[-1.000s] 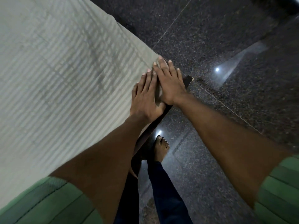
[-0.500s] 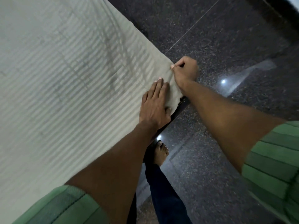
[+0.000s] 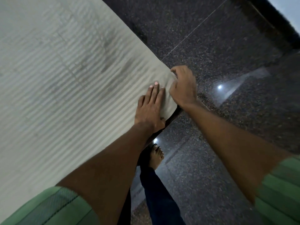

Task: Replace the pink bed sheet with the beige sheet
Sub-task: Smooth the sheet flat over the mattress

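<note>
Beige sheet [image 3: 65,88] corner, left hand [image 3: 150,109] pressing flat, right hand [image 3: 183,88] pinching it, dark floor [image 3: 219,46] beside

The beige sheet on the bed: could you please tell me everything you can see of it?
The beige sheet is pale woven cloth with fine ribbed stripes and faint fold creases, spread nearly flat across the bed. Its corner lies at the bed's edge, above the dark speckled floor. The left hand presses flat on it near that corner, while the right hand grips the corner with curled fingers. A dark smudge or shadow marks its middle.
</note>
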The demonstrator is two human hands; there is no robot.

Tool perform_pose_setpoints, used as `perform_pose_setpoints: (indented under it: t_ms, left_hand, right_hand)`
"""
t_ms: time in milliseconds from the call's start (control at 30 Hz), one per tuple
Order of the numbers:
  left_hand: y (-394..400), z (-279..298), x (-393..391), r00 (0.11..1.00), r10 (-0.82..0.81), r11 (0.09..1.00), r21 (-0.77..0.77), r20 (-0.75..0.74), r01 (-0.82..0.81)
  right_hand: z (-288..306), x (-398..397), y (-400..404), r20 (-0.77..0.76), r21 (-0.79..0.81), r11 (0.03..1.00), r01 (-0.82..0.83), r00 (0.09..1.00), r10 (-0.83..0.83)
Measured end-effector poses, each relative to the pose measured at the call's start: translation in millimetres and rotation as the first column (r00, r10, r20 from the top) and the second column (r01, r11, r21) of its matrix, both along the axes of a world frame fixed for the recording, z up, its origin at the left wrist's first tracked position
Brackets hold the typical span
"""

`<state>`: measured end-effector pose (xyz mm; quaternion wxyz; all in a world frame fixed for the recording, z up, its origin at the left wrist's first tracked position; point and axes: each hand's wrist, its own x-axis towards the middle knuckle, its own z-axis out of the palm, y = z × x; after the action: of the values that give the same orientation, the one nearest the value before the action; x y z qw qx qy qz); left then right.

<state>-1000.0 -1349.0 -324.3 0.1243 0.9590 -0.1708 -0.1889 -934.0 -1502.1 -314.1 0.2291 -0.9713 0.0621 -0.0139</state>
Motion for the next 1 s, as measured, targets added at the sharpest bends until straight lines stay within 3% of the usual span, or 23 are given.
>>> perform_pose_setpoints:
  t_ms: [100, 167, 300, 433, 533, 700, 800, 867, 1000]
  left_hand:
    - [-7.8, 2.0, -3.1, 0.999, 0.018, 0.998, 0.057, -0.028, -0.016]
    - [-12.2, 5.3, -3.9, 0.997, 0.053, 0.998, 0.03, -0.059, -0.051]
    - [-18.2, 10.4, -5.1, 0.995, 0.076, 0.996, 0.044, -0.064, -0.073]
    - [-24.1, 2.5, -9.3, 0.997, 0.061, 0.986, 0.149, 0.048, -0.068]
    - [-25.3, -2.5, -10.2, 0.997, 0.055, 0.977, 0.201, 0.057, -0.065]
    - [-4.4, 1.8, -6.0, 1.0, 0.011, 0.998, 0.06, -0.016, -0.01]
    - [13.3, 11.6, -12.1, 0.999, -0.007, 0.998, 0.057, -0.047, 0.01]
    - [28.4, 13.3, -26.6, 0.999, 0.039, 0.998, 0.047, -0.027, -0.038]
    - [60.3, 5.0, -81.1, 0.993, 0.115, 0.993, 0.025, 0.021, -0.116]
  right_hand:
    - [-0.7, -40.4, -17.3, -0.264, 0.026, 0.965, -0.263, 0.929, 0.26]
    - [-5.2, -57.3, -23.7, -0.347, -0.026, 0.932, -0.362, 0.878, 0.331]
    - [-9.0, -57.3, -10.4, -0.302, -0.236, 0.91, -0.34, 0.916, 0.264]
    - [-16.8, -46.2, 3.1, -0.274, -0.482, 0.73, -0.484, 0.875, 0.399]
    - [-21.6, -34.1, 4.0, -0.311, -0.494, 0.708, -0.505, 0.863, 0.399]
    - [-15.9, -31.1, 23.3, -0.388, -0.563, 0.67, -0.485, 0.87, 0.303]
    - [-8.7, -27.3, 31.8, -0.447, -0.579, 0.64, -0.505, 0.853, 0.268]
    - [0.3, -26.1, 35.3, -0.501, -0.528, 0.658, -0.536, 0.823, 0.268]
    - [26.6, -40.6, 41.9, -0.566, -0.34, 0.817, -0.466, 0.795, 0.218]
